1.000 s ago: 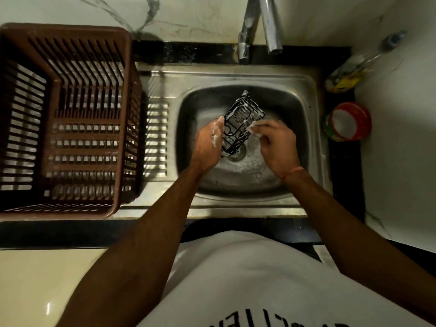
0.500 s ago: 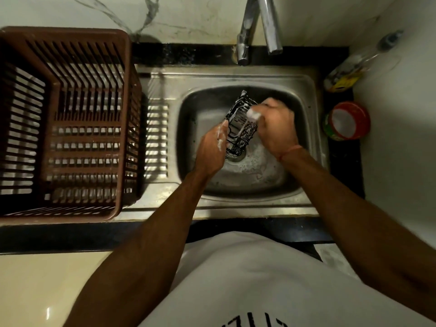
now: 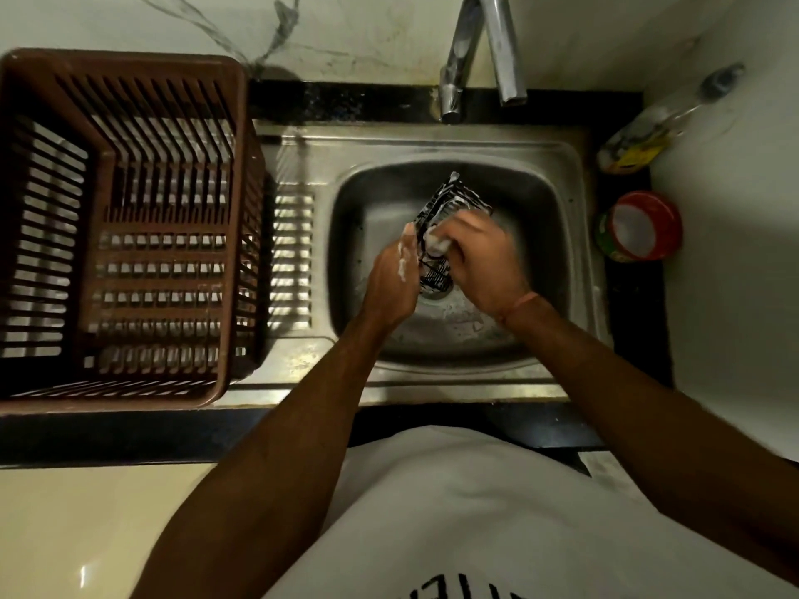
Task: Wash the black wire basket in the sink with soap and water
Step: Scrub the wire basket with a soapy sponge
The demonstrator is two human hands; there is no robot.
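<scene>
A small black wire basket [image 3: 456, 201], streaked with white foam, stands tilted on end over the drain of the steel sink [image 3: 557, 235]. My left hand [image 3: 391, 283] grips its left edge, soap suds on the fingers. My right hand [image 3: 484, 257] is curled round a pale soapy scrubber [image 3: 436, 240] and presses it against the middle of the basket. The basket's lower right part is hidden behind my right hand. No water runs from the tap [image 3: 480, 58].
A large brown plastic dish crate [image 3: 125, 227] sits on the drainboard to the left. At the right of the sink stand a red tub of white soap [image 3: 640, 227] and a clear bottle with a yellow label [image 3: 648, 131]. A white wall lies behind.
My right hand went up to the basket's top, then came back down to its middle with the scrubber. The left hand kept its hold and the basket stayed nearly in place.
</scene>
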